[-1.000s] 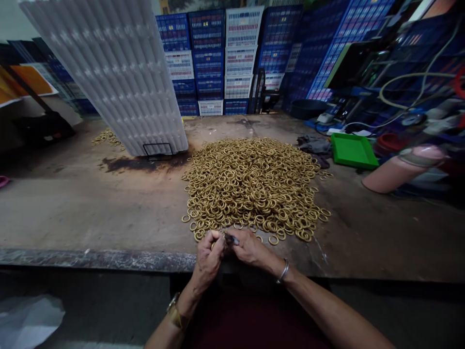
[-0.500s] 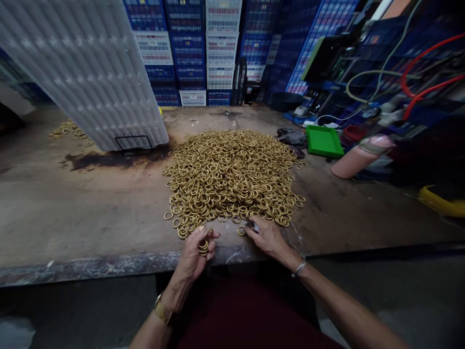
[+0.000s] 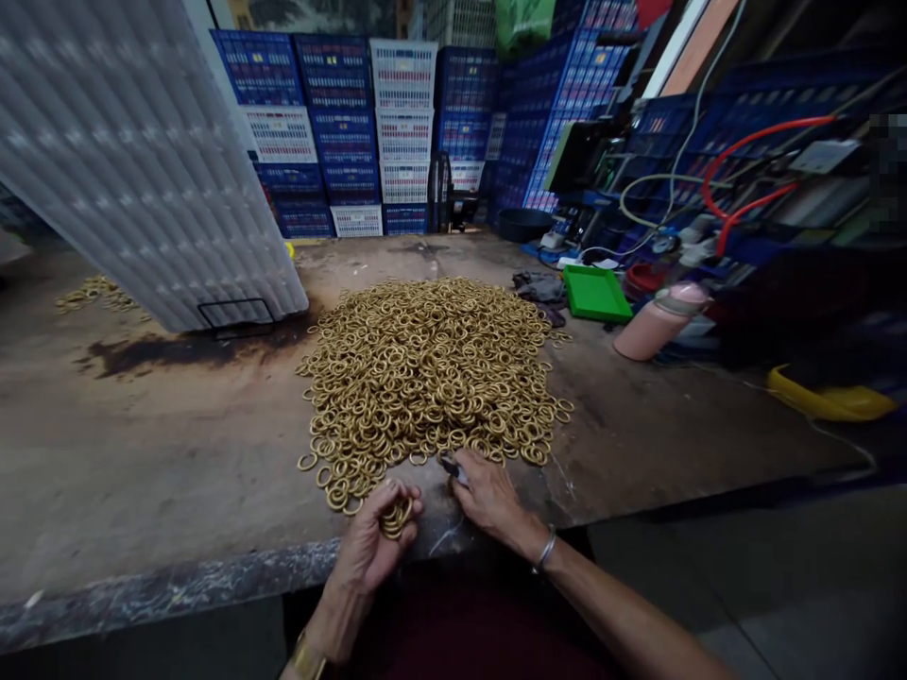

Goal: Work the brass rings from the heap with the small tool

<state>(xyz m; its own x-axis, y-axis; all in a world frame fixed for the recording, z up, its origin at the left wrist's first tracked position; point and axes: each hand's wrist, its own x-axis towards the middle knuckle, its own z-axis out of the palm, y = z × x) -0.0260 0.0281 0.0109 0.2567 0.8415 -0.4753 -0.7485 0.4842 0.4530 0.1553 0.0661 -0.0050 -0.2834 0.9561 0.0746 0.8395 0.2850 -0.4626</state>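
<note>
A wide heap of brass-coloured rings (image 3: 432, 368) lies on the worktable in front of me. At the table's near edge, my left hand (image 3: 365, 548) is curled, palm up, round several brass rings (image 3: 395, 519). Just to its right, my right hand (image 3: 492, 499) is closed on a small dark-tipped tool (image 3: 451, 466), whose kind I cannot make out because the fingers cover most of it. Its tip points left, beside the front rim of the heap. Some single rings lie loose around the heap's edges.
A tall stack of translucent ribbed sheets (image 3: 156, 170) leans in a black wire stand (image 3: 237, 316) on the left. Right of the heap are a green tray (image 3: 597, 293), a pink bottle (image 3: 658, 324) and a yellow container (image 3: 829, 395). Stacked blue and white crates (image 3: 403, 132) line the back.
The view has shifted, so the table sits lower and further left. My left fingers have closed more around the rings. The loose ring near my right fingertips no longer shows there.
</note>
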